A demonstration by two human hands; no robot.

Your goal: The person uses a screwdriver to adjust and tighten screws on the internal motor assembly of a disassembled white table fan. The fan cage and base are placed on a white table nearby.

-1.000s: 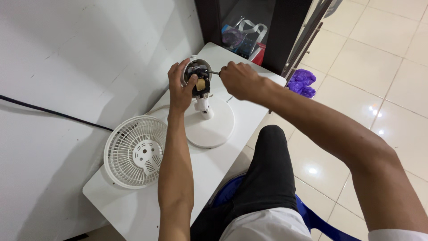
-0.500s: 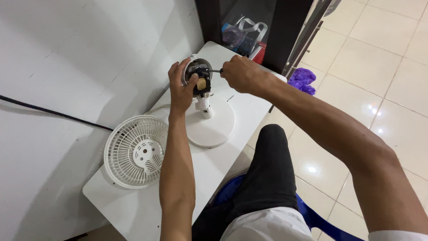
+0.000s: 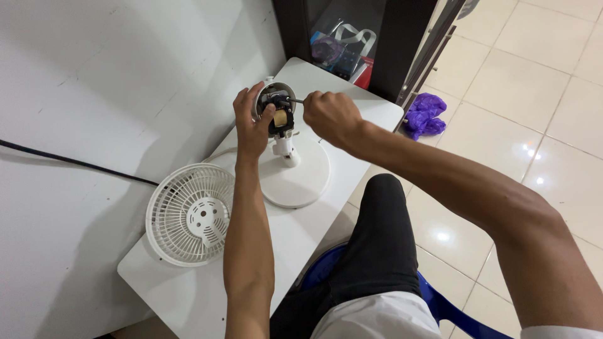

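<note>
A small white fan stands on its round base [image 3: 295,179] on a white table [image 3: 195,295]. Its motor head [image 3: 277,108] is exposed, black with a tan part showing. My left hand [image 3: 252,122] grips the motor head from the left side. My right hand [image 3: 331,116] is closed around a screwdriver [image 3: 296,100], whose thin shaft points left into the motor head. The handle is hidden in my fist.
A white fan grille [image 3: 191,213] lies flat on the table left of my left arm. A black cable [image 3: 75,162] runs along the white wall. A dark cabinet with bags [image 3: 342,47] stands beyond the table; a purple bag [image 3: 425,114] lies on the tiled floor.
My right hand has shifted slightly left and closer to the motor head with the screwdriver. My left hand keeps its grip.
</note>
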